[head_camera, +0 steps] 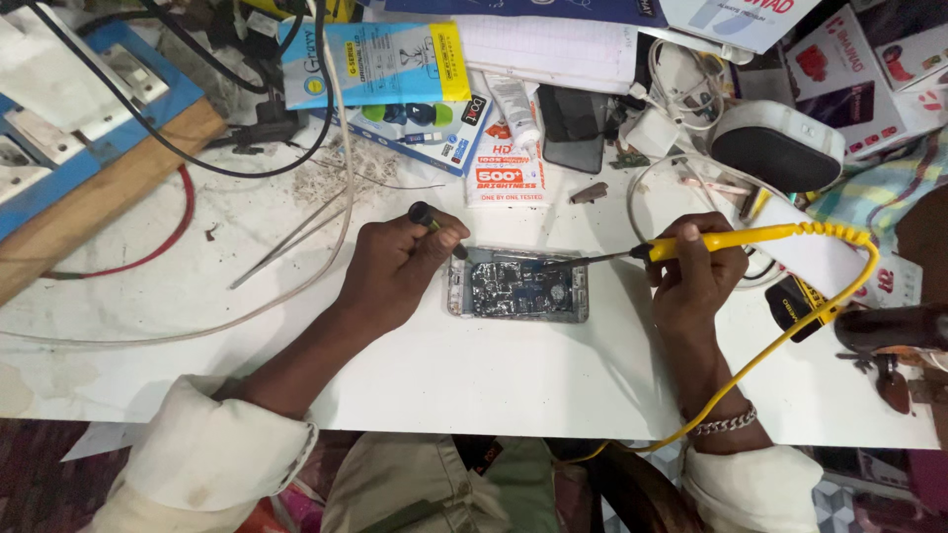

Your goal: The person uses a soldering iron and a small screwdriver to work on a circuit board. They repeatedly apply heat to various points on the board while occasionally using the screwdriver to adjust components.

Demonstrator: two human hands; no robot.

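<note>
A: At mid-bench (pixel 425 375), the opened phone (pixel 518 286) lies flat, looking light and fragile. The left hand (pixel 395 266) is clamped on a dark tool (pixel 434 225).

B: The right hand (pixel 696 276) grips the yellow soldering iron (pixel 731 237); I'd hold only the phone's frame edges.

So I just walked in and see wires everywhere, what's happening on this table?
A person is working on an opened phone lying on the white table. The right hand holds a yellow soldering iron with its tip over the phone's insides. The left hand holds a small dark tool at the phone's left edge. Boxes, cables and a tube lie behind.
</note>
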